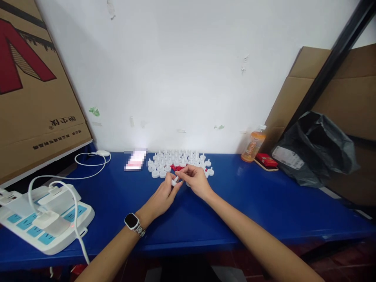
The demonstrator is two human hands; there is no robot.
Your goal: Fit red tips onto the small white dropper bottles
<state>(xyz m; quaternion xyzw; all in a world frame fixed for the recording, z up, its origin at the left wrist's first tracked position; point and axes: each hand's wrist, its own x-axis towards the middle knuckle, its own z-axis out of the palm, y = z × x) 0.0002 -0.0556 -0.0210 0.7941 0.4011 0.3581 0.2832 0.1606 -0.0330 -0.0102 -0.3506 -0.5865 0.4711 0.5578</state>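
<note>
In front of me on the blue table, my left hand pinches a white spouted cap between thumb and fingers. My right hand is closed at the narrow end of that cap, its fingertips pressed together; whatever they hold is too small to make out. Just beyond both hands lies a pile of small red pieces, partly covered by my right hand. Around it stand several more white spouted caps, round at the base with a thin spout pointing up.
A white power strip with plugs and cables takes up the left side. A blurred lit screen lies left of the caps. To the right are an orange drink bottle, a red box on a phone, and a grey plastic bag.
</note>
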